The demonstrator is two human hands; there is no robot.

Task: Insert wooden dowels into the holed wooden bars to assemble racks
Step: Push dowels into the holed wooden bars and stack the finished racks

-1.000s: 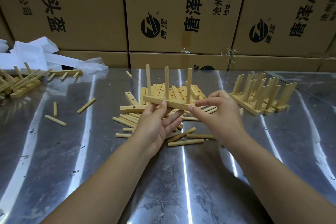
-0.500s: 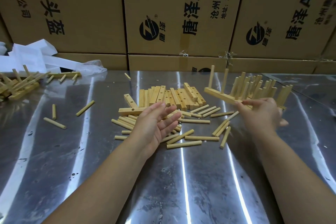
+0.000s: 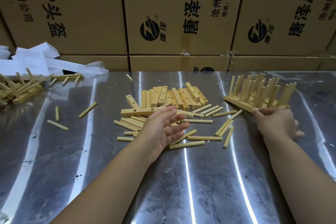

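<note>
Fingers [image 3: 257, 113] on pale rack [image 3: 236, 102] of standing dowels [image 3: 231, 85]

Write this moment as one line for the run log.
left hand: open, above loose dowels | right hand: grips end of finished rack, beside other racks | holed bars: behind dowels

1. The left arm is reaching forward, with the left hand [image 3: 164, 129] hovering, palm turned inward, fingers straight and slightly spread, holding nothing.
2. The right arm is stretching forward, with the right hand [image 3: 276, 123] palm down and its fingertips [image 3: 256, 113] touching a rack's [image 3: 238, 104] near end. Whether it is gripping is unclear.
</note>
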